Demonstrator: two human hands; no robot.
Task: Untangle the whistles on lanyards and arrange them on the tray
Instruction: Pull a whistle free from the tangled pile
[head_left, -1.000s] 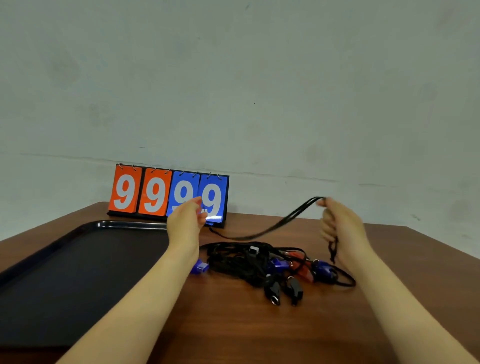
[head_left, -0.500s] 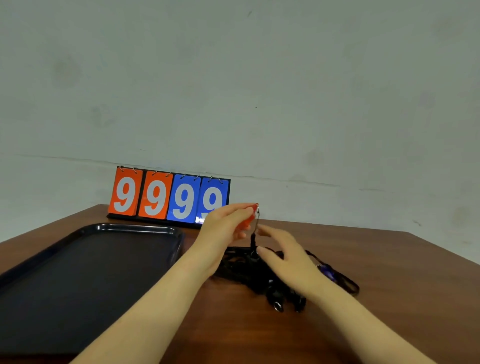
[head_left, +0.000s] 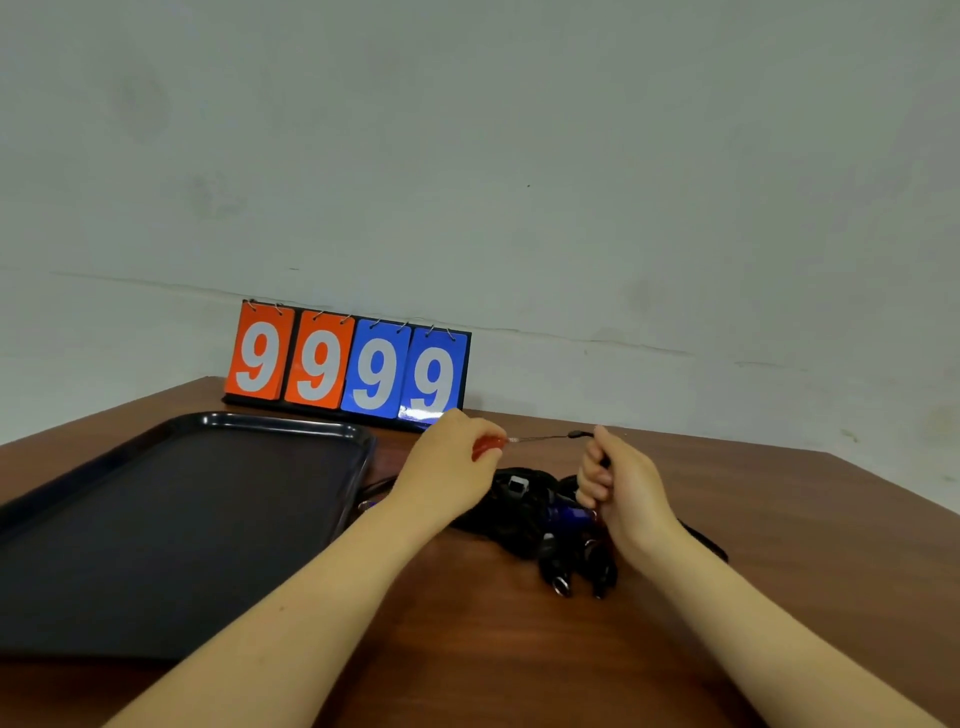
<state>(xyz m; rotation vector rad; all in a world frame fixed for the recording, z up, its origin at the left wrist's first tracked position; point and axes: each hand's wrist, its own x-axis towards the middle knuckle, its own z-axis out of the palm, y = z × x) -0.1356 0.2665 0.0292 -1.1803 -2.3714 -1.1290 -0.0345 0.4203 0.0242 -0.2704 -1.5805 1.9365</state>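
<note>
A tangled heap of black lanyards and whistles (head_left: 535, 512) lies on the wooden table, with a blue whistle (head_left: 569, 514) and black whistles (head_left: 558, 577) showing in it. My left hand (head_left: 447, 467) pinches a red whistle (head_left: 488, 446) above the heap. Its thin black cord (head_left: 545, 437) runs level to my right hand (head_left: 618, 483), which grips the lanyard in a fist. The black tray (head_left: 291, 423) sits to the left, with nothing in it.
A flip scoreboard (head_left: 348, 366) reading 9999 stands at the table's back edge against the grey wall. Part of a lanyard loop (head_left: 706, 543) trails out to the right of my right wrist. The table's right edge slopes off at the far right.
My left hand left the long lanyard and picked up the red whistle. My right hand dropped its raised loop, came in over the heap and now grips the red whistle's lanyard, pulled level.
</note>
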